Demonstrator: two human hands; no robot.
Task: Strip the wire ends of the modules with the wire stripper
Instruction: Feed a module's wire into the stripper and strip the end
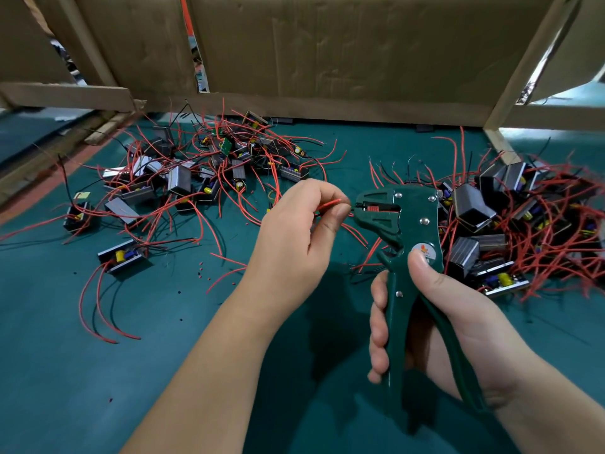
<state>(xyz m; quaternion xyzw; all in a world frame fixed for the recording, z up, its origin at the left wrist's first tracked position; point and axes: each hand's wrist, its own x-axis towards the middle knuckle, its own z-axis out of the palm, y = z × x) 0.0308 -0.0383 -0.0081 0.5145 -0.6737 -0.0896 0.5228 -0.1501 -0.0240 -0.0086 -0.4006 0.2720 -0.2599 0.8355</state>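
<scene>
Green wire stripper (401, 224) gripped in right hand (435, 326), left hand (294, 231) pinching red wire (329, 204)

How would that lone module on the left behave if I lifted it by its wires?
The module looks small, so it is probably light. Its red wires lie in loose curves on the mat, so they would likely flop and let it dangle. Its boxy shape probably won't roll.

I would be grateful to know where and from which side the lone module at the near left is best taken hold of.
Probably from above, pinching the module across its long casing walls: it lies flat, open side up, apart from the pile, and its red wires leave the left end, so the long sides look free.
</scene>
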